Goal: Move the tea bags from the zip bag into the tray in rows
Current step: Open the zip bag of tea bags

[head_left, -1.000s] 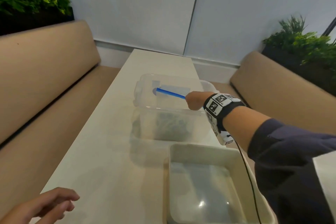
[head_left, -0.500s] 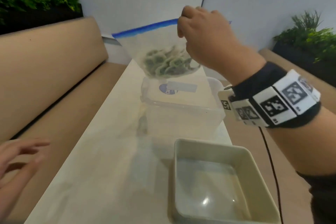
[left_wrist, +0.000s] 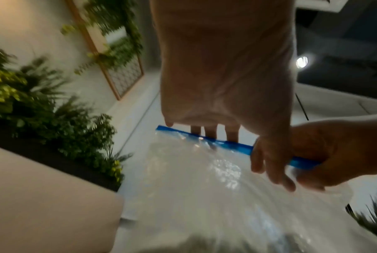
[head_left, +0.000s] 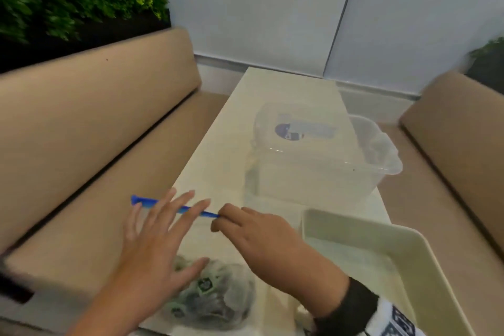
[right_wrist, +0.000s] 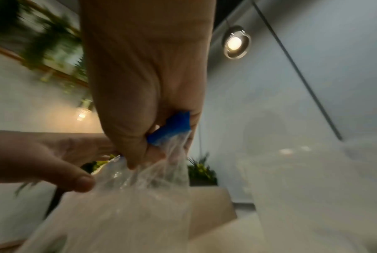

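Since half a second ago the zip bag [head_left: 191,267] has come down from mid-air over the clear tub [head_left: 321,161] onto the near left of the table [head_left: 218,150], left of the tray [head_left: 409,248]; left hand [head_left: 158,248] has come in from the near left edge to it

Right hand [head_left: 256,237]: fingers curled, pinching the right end of the blue zip strip [head_left: 169,206]; the right wrist view shows the strip bunched in the fist. Left hand: fingers spread and straight, over the bag's upper part, holding nothing; whether it touches the film I cannot tell

Tea bags [head_left: 204,297]: a greenish heap at the near end of the bag, all inside. Tray holds none that I can see

Step judged: open the seal. To do well:
- left fingers should take the strip's left end, opposite the right pinch
- part the two lips across the seal, not along it
- keep the mouth pointed far, heap low, so nothing spills
- bunched right grip may clamp both lips together; shift to one lip only
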`<action>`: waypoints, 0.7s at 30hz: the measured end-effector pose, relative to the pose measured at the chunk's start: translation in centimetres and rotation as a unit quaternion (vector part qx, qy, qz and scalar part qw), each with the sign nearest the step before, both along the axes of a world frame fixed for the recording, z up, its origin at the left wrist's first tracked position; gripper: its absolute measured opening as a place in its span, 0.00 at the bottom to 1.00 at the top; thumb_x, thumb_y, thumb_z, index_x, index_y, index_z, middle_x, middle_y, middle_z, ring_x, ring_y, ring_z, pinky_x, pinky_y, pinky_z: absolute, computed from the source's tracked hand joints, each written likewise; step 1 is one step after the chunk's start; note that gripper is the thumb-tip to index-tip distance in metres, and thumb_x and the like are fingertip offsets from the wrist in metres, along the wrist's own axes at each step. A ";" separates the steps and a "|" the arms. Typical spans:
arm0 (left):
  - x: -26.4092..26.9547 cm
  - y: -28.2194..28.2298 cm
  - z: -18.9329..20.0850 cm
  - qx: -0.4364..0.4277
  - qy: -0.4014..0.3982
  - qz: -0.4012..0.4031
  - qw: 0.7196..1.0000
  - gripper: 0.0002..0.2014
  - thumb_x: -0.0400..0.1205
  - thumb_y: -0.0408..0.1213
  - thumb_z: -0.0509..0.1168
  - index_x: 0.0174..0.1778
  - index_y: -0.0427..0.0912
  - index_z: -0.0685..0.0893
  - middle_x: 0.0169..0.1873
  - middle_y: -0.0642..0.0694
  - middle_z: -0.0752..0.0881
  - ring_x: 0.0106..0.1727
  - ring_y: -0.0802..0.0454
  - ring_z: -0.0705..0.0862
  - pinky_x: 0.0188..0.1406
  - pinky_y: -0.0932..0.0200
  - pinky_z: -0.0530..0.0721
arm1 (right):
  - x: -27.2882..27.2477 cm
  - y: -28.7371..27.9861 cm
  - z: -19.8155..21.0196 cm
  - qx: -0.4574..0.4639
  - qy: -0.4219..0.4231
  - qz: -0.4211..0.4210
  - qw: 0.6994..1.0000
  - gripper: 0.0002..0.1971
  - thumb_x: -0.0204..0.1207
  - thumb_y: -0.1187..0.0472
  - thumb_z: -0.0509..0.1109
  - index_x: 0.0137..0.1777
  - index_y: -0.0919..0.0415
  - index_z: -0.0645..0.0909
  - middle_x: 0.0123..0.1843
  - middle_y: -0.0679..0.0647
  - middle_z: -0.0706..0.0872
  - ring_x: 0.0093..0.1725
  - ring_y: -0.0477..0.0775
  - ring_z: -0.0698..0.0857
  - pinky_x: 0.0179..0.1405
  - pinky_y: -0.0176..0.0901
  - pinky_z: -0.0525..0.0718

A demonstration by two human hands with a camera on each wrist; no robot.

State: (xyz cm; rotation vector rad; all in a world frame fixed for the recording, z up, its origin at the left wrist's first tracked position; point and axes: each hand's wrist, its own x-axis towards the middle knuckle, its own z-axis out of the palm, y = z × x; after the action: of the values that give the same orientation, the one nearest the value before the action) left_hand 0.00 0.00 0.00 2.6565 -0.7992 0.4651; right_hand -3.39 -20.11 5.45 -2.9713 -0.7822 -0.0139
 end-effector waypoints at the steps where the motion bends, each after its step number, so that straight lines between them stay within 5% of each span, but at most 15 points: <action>1: 0.1 -0.8 -0.7 0.004 -0.026 -0.015 1.000 0.27 0.72 0.60 0.57 0.69 0.62 0.72 0.59 0.57 0.81 0.64 0.57 0.74 0.64 0.46 0.61 | -0.1 -0.3 -1.0 0.038 0.025 -0.016 0.999 0.25 0.75 0.71 0.49 0.69 0.54 0.69 0.65 0.51 0.72 0.54 0.58 0.79 0.35 0.51 0.76; 4: 0.9 -0.9 -0.9 -0.057 -0.029 0.008 0.998 0.09 0.78 0.50 0.56 0.52 0.62 0.77 0.38 0.64 0.83 0.42 0.66 0.76 0.50 0.58 0.59 | -0.4 -1.7 -3.1 0.179 0.022 -0.102 0.978 0.26 0.74 0.73 0.58 0.64 0.41 0.68 0.61 0.47 0.76 0.51 0.55 0.82 0.46 0.50 0.81; 9: 1.1 -1.2 0.8 -0.113 -0.066 0.021 0.991 0.08 0.77 0.46 0.56 0.46 0.57 0.81 0.37 0.62 0.84 0.40 0.62 0.78 0.49 0.59 0.60 | -1.1 -4.4 -3.5 0.291 -0.076 -0.230 0.926 0.03 0.76 0.58 0.71 0.47 0.49 0.82 0.38 0.40 0.82 0.38 0.44 0.81 0.37 0.27 0.74; 14: 0.4 -5.8 1.4 -0.079 -0.035 -0.101 0.991 0.16 0.77 0.56 0.58 0.58 0.58 0.82 0.47 0.62 0.87 0.47 0.60 0.83 0.60 0.56 0.67 | -1.5 -3.6 -2.1 0.345 -0.039 -0.243 0.906 0.06 0.76 0.63 0.70 0.50 0.53 0.85 0.38 0.43 0.85 0.39 0.44 0.85 0.42 0.35 0.82; 18: 0.8 -8.5 2.1 -0.099 -0.043 -0.132 0.985 0.17 0.79 0.54 0.59 0.56 0.51 0.87 0.38 0.59 0.89 0.37 0.57 0.85 0.47 0.58 0.76 | -1.4 -3.5 -1.5 0.357 -0.019 -0.270 0.894 0.08 0.78 0.63 0.69 0.54 0.53 0.76 0.39 0.43 0.85 0.41 0.43 0.86 0.45 0.35 0.84; 21: 1.3 -8.9 2.3 -0.115 -0.065 -0.152 0.979 0.14 0.79 0.51 0.61 0.46 0.49 0.88 0.31 0.57 0.86 0.31 0.54 0.81 0.38 0.60 0.74 | -1.3 -3.4 -1.3 0.348 -0.029 -0.267 0.898 0.04 0.77 0.62 0.71 0.49 0.55 0.79 0.38 0.47 0.87 0.38 0.45 0.86 0.42 0.39 0.84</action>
State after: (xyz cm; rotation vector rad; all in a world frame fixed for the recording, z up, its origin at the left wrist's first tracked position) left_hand 1.30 -8.91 2.31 2.2604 -1.0974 0.6124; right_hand -4.66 -23.49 4.14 -2.3824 0.0766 -0.3354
